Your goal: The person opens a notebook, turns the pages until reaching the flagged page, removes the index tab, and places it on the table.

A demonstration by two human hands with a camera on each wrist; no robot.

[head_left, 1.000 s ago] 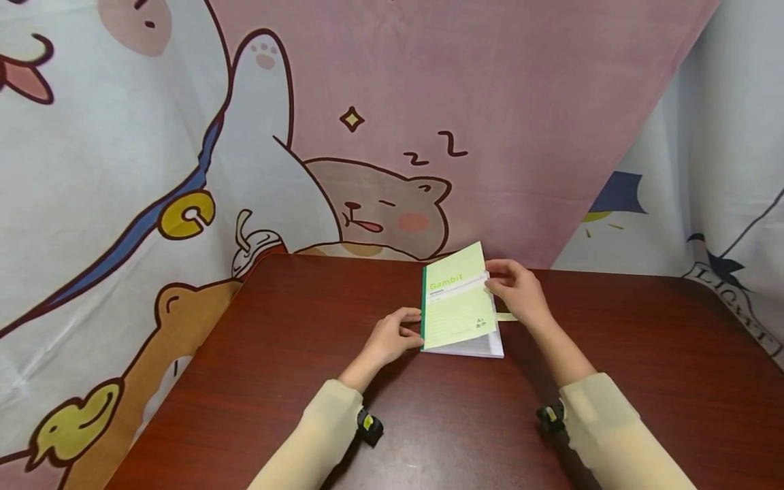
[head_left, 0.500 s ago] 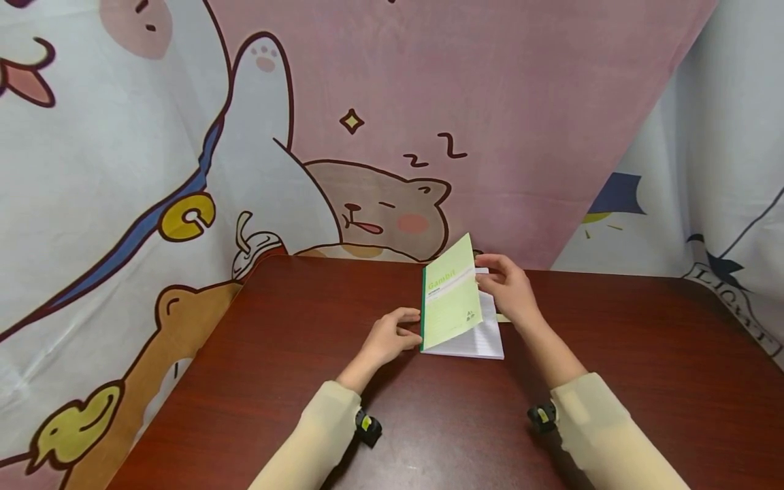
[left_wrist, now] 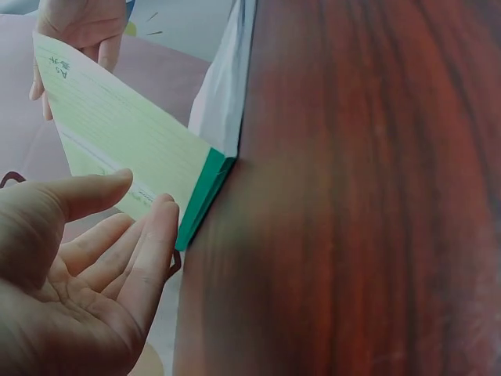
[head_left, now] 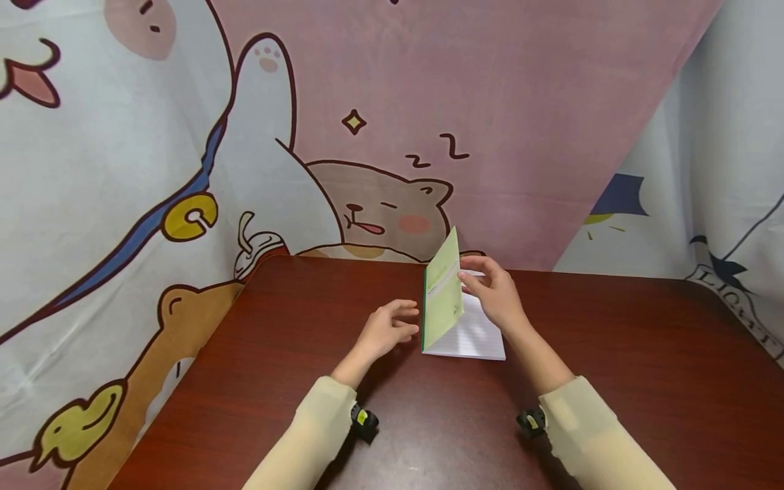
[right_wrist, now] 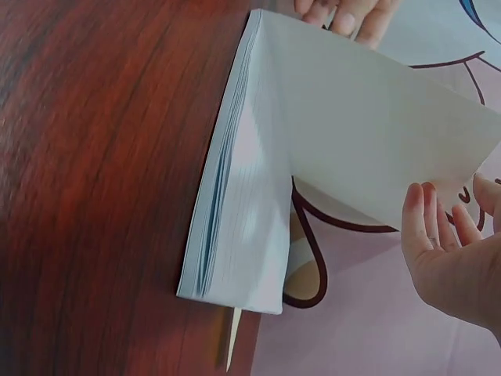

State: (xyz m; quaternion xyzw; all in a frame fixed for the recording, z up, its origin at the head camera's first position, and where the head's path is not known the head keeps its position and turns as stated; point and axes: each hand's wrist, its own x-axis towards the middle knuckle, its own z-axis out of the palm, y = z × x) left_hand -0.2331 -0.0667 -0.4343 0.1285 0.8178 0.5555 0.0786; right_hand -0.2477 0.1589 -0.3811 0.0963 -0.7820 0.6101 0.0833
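Observation:
A notebook lies on the table, its light green cover (head_left: 444, 292) raised nearly upright from the green spine (left_wrist: 205, 188), with lined white pages (head_left: 478, 333) bared beneath. My right hand (head_left: 497, 296) has its fingers at the free edge of the cover; in the right wrist view that hand (right_wrist: 458, 262) touches the cover's pale inner side (right_wrist: 368, 117). Just left of the spine, my left hand (head_left: 382, 331) is held with fingers apart and a small gap to the notebook. The left wrist view shows this hand (left_wrist: 94, 266) holding nothing.
The dark reddish-brown table (head_left: 294, 327) runs beneath both forearms. Behind it hangs a cloth (head_left: 520, 136) printed with cartoon animals. A pale ribbon or strap (right_wrist: 234, 337) sticks out from the notebook's edge.
The cover has swung up and leftward with my right hand, baring more of the page. My left hand has come slightly away from the spine.

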